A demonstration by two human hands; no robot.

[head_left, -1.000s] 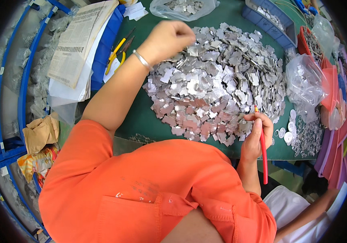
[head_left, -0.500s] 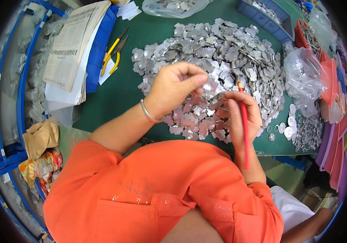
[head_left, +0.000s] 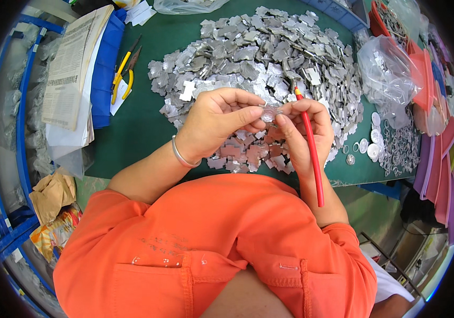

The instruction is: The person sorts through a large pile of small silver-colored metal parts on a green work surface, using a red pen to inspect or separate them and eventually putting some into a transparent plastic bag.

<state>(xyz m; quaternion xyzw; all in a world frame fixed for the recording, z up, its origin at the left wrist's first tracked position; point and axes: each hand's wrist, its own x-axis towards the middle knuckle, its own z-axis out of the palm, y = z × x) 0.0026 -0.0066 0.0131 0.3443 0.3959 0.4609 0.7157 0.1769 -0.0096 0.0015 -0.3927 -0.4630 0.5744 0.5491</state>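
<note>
Over the metal pile [head_left: 269,47] on the table [head_left: 131,124], a thin piece [head_left: 269,113] is pinched by the left grip [head_left: 213,119] and, apparently, the right grip [head_left: 321,127], also closed around a red pencil [head_left: 313,151]. Two-handed positioning seems in hand; steady pinching seems called for.

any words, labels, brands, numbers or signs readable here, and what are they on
None can be quoted.
Newspaper, upper left: rows of print, too small and blurred to read.
Orange shirt: dark smudged marks, possibly lettering, too faint to read.
White tags on the blue rack: nothing legible.
Red stick in the right hand: no lettering visible.
Metal pieces: no lettering visible.
</note>
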